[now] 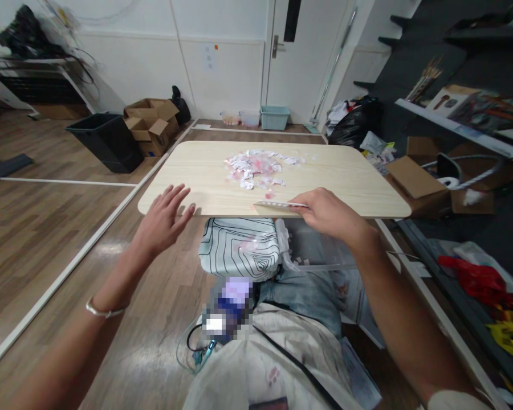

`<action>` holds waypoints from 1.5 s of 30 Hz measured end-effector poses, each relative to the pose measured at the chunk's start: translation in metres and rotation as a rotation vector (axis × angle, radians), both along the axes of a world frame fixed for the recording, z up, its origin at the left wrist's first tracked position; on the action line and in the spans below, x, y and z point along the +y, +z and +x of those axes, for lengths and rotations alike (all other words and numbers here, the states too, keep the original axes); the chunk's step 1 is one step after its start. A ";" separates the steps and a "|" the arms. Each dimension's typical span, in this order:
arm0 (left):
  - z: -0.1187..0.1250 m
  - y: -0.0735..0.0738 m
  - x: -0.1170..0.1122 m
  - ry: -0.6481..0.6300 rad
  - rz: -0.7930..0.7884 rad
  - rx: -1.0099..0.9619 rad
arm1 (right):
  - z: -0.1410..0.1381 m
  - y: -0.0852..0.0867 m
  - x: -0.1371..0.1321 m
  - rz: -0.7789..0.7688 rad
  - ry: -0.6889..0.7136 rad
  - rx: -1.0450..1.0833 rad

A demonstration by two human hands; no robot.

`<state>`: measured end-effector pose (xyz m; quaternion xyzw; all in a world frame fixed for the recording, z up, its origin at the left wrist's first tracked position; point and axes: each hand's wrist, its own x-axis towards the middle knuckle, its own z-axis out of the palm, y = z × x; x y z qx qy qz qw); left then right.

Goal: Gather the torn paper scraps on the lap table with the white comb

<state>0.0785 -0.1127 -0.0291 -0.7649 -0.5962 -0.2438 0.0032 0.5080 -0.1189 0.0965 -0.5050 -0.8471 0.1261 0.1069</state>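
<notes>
My right hand [331, 212] is closed on one end of a thin flat card [277, 204] with a pale, spotted edge. The card points left along the near edge of the light wooden tabletop [342, 165]. Beyond it, in the middle of the table, lies a loose heap of torn white and pink paper scraps [252, 166]. At the table's near left corner hovers my left hand [165, 219], open, fingers apart and holding nothing. Whether it touches the wood I cannot tell.
Below the table edge are a patterned cushion [239, 247] and a clear plastic box [320, 245] with a few scraps inside. A black bin [106, 142] and cardboard boxes [151, 122] stand at left. Another open carton [427, 176] and a cluttered shelf [461, 128] are at right.
</notes>
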 end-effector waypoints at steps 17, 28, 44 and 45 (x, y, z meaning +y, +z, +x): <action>0.025 0.019 0.109 0.144 -0.350 0.103 | 0.005 -0.004 -0.001 0.045 0.019 0.008; 0.030 0.011 0.101 0.198 -0.326 0.119 | 0.005 -0.004 -0.001 0.091 0.015 -0.033; 0.031 -0.027 -0.031 0.160 0.034 -0.373 | 0.006 0.005 -0.019 0.045 0.168 -0.026; 0.032 -0.038 -0.054 0.216 0.090 -0.476 | 0.008 0.004 -0.020 0.045 0.181 -0.022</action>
